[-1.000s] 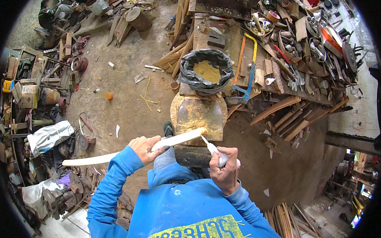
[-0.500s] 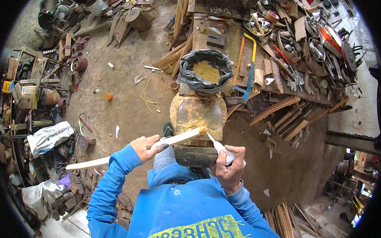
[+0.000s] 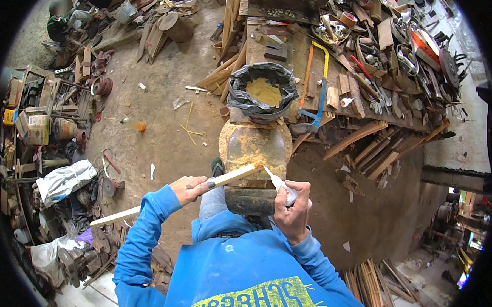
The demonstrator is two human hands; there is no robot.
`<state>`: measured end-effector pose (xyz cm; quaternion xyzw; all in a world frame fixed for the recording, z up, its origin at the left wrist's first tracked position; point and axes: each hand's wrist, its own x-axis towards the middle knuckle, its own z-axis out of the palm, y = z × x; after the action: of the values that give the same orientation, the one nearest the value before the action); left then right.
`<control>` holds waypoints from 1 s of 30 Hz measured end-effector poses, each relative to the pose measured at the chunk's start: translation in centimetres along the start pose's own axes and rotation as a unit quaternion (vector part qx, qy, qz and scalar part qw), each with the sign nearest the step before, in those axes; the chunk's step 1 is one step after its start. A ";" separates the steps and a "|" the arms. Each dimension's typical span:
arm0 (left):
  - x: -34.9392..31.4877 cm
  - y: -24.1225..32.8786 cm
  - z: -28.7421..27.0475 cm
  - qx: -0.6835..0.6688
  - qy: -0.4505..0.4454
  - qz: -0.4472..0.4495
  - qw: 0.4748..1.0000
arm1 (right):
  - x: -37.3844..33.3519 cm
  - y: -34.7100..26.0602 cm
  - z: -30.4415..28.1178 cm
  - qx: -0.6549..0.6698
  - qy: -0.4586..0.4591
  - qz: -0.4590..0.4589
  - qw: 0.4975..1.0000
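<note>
Head view, looking down, clock directions taken from the tip of the wood strip (image 3: pixel 231 176), near the picture's middle. The strip is long, pale and slightly curved, its tip stained orange-brown, its tail slanting toward eight o'clock. Between eight and nine o'clock, the left hand (image 3: pixel 189 190) grips it, fingers wrapped narrowly around it. At five o'clock the right hand (image 3: pixel 293 209) holds a white bottle (image 3: pixel 285 190), fingers curled around its body and its thin nozzle pointing at the stained tip; whether nozzle and wood touch is hard to tell from here. Under the tip is a worn plate (image 3: pixel 255 145), dusted with tan powder; a dark block (image 3: pixel 251 201) is at about six o'clock. At twelve o'clock stands a bucket lined with a black bag (image 3: pixel 241 101), holding yellowish powder (image 3: pixel 263 91). Around one o'clock, a blue, yellow and orange hacksaw (image 3: pixel 323 90) lies on a wooden counter (image 3: pixel 293 35). A small white bottle with a red mark (image 3: pixel 346 102) is at two o'clock. Far off, at ten o'clock, a person (image 3: pixel 59 29) sits among scrap wood (image 3: pixel 152 41).
</note>
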<state>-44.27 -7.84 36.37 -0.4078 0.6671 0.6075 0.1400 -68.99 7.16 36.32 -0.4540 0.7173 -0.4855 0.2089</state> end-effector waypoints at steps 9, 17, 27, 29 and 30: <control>-1.1 -2.8 0.0 0.104 0.058 0.093 0.988 | 1.3 0.2 -0.7 0.167 0.101 0.024 0.981; -8.0 -3.8 -0.2 0.033 0.200 0.249 0.947 | 6.8 -2.0 -1.7 0.195 0.037 0.031 0.980; -11.2 -2.2 0.0 0.196 0.381 0.247 0.869 | 17.2 -3.5 1.6 0.034 -0.028 -0.103 0.994; -12.1 -1.4 -0.4 0.277 0.415 0.203 0.842 | 19.0 -3.7 2.5 -0.060 -0.009 -0.239 0.969; -12.2 -0.9 -0.5 0.295 0.445 0.201 0.822 | 19.5 -3.8 2.8 -0.060 -0.033 -0.213 0.975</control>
<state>-35.76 -3.62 44.17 -0.4299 0.8713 0.1494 -0.1838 -74.96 -11.34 41.16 -0.6237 0.6246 -0.4601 0.0963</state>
